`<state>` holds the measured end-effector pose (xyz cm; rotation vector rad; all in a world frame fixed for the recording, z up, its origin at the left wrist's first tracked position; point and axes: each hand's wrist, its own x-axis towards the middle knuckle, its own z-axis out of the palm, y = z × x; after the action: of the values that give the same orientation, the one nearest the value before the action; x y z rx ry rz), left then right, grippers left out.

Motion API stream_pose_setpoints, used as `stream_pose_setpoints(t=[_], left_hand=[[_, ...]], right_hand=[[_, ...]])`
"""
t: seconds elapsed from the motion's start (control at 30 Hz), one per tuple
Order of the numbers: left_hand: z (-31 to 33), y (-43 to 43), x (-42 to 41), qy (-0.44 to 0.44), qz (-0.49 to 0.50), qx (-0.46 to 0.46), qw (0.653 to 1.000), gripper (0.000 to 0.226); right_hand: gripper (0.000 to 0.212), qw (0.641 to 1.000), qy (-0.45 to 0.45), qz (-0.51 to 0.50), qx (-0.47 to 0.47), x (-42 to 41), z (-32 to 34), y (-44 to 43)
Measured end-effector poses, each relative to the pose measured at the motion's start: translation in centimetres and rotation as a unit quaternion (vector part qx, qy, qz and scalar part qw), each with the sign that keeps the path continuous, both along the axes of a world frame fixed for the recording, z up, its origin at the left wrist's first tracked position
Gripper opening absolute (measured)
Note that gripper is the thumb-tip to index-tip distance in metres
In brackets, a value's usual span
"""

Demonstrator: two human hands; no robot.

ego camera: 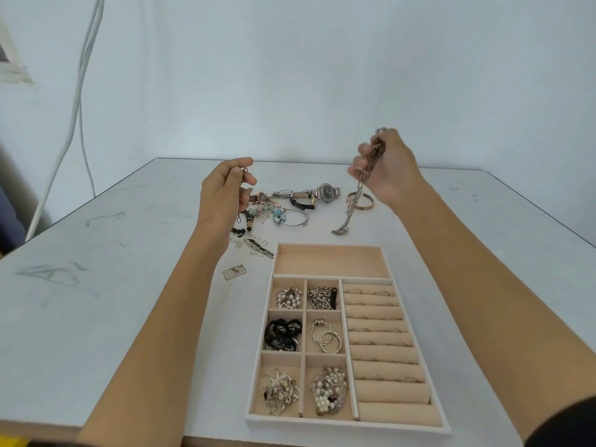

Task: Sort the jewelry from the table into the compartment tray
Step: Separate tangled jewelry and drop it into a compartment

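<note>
A beige compartment tray (332, 245) lies at the near right of the table. Its six small cells hold pearl pieces, a chain, black bands and hoops; ring rolls fill its right side; the long far cell holds nothing. Both hands are raised over the table beyond the tray. My right hand (388, 167) grips a bunched metal chain (354, 201) that hangs down, its end touching the table. My left hand (222, 188) pinches a small clasp with a thin chain (240, 214) dangling below it. Loose jewelry (277, 209) lies between the hands: watches (327, 191), a bangle (366, 201), beaded pieces.
A small flat metal plate (234, 272) and silver leaf-shaped pieces (258, 248) lie just left of the tray's far corner. The grey table (96, 301) carries scuff marks on its left. White cables (80, 91) hang down the wall at far left.
</note>
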<state>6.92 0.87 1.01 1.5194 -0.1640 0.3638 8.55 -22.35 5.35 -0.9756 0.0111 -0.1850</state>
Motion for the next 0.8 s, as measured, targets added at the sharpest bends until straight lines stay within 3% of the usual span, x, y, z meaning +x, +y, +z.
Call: stream_pose_setpoints(t=[0.43,0.6,0.8], left_hand=[[0.2,0.1,-0.5,-0.026,-0.031,0.016,0.999,0.027],[1.2,-0.3,-1.8,-0.035,-0.055,-0.027,0.997,0.024],[2.3,-0.7,-4.8,-0.045,-0.123,-0.109,0.985,0.020]], right_hand=[[0.038,0.972,-0.224,0.070,0.026,-5.3,11.4,0.0],[0.037,0.963,-0.257,0.075,0.006,-6.8,12.1,0.3],[0.042,0.968,-0.237,0.062,-0.043,-8.4,12.3,0.4]])
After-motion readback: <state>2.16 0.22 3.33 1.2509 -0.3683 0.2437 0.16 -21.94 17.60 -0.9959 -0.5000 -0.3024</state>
